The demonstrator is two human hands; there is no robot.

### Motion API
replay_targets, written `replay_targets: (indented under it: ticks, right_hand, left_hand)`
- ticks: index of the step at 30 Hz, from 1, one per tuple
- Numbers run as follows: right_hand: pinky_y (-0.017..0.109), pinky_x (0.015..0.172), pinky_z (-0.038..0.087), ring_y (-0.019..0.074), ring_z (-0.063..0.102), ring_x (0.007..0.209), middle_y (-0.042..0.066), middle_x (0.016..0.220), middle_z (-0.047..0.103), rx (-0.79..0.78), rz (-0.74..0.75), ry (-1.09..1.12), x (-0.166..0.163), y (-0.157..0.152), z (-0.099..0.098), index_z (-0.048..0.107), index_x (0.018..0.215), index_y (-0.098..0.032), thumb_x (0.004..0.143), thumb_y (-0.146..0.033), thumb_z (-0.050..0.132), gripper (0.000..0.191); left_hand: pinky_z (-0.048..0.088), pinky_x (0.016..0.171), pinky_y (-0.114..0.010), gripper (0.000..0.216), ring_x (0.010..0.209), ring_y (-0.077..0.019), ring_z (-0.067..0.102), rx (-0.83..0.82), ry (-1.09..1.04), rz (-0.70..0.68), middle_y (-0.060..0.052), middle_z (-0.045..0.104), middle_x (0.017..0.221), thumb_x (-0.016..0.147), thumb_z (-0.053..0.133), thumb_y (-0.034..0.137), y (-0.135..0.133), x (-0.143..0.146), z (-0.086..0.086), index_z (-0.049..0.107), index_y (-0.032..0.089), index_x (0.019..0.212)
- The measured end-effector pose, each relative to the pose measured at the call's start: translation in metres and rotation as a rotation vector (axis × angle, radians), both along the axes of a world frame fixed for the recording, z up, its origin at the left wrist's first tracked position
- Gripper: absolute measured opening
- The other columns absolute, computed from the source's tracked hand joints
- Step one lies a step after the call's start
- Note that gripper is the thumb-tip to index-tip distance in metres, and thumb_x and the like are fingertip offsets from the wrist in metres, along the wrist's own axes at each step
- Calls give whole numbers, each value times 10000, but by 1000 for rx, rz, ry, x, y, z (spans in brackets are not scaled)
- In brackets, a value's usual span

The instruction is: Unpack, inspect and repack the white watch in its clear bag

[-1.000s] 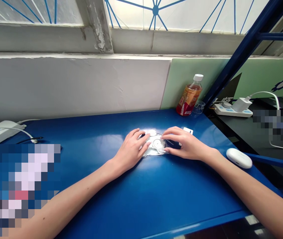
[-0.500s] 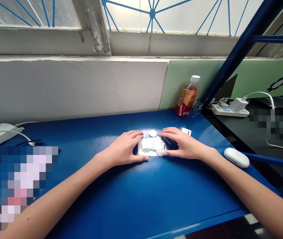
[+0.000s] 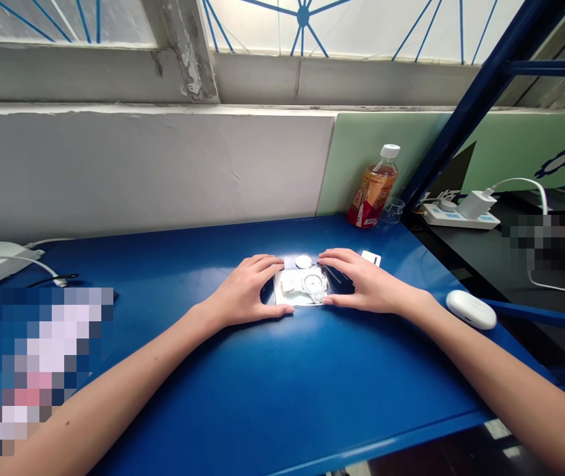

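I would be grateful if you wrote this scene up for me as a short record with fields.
Left hand: open, at the left side of the packet; contact unclear
Right hand: open, at the packet's right side; contact unclear
Packet: lying on the blue table, between the hands
Disc: white, round, at the packet's far edge
Card: white, partly behind the right hand
Bottle: capped, near the wall
Case: white, near the table's right edge

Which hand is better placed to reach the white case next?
Probably the right hand: it's nearer the white case, while the left hand is at the left of the shiny packet.
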State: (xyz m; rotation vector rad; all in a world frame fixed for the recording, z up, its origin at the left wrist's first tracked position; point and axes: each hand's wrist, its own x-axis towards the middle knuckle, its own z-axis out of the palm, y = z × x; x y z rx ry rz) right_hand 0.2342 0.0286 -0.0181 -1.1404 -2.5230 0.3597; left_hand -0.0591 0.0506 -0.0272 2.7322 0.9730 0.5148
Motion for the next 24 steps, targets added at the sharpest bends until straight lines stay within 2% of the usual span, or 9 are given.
replay_targets:
  ticks: [8,17,24]
  right_hand:
    - [510,1078,470,346,489,1326,215,1431,521,10,-14,-37,1,-1,3,523,1381,-115,850,-610,637,735]
    - [505,1088,461,346,491,1330,209,1436,524,-44,-28,-38,1,-1,2,519,1398,-121,855,-613,630,741]
    - [521,1076,466,361,503,1321,211,1422,534,-27,-1,-39,2,-2,6,517,1407,-139,847,-603,641,738]
  left_hand:
    - [423,1084,-492,785,1297,-357,513,-8,1,12,-180,594,1371,770,690,679,-1,1,2,590,117,1308]
    - [420,1089,-503,773,1299,-357,507,-13,8,12,-173,590,1378,781,677,677,-1,1,2,589,126,1315]
    - [415,1087,-512,760,1300,-361,504,-19,-1,14,-169,589,1379,784,672,680,-1,1,2,590,144,1318]
